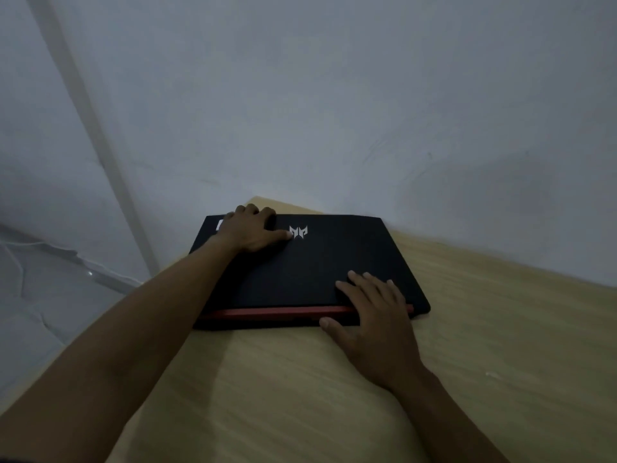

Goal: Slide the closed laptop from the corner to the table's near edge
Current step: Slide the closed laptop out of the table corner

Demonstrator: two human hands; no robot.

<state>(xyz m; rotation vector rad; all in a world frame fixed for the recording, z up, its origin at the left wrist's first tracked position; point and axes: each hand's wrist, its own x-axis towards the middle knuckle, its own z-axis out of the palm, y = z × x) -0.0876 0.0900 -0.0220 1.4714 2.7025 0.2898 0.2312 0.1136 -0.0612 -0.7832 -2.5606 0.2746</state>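
Observation:
A closed black laptop (pixel 320 262) with a white logo on its lid and a red strip along its near side lies at the far corner of the light wooden table (pixel 484 329). My left hand (pixel 252 228) reaches over the lid, its fingers curled over the laptop's far left edge. My right hand (pixel 370 312) rests at the near right part, fingers flat on the lid, thumb against the near side over the red strip.
A grey wall (pixel 334 111) rises right behind the table's far edge. To the left, past the table's edge, lies a pale floor (pixel 40 295) with a baseboard. A small white speck (pixel 490 374) sits on the table at the right.

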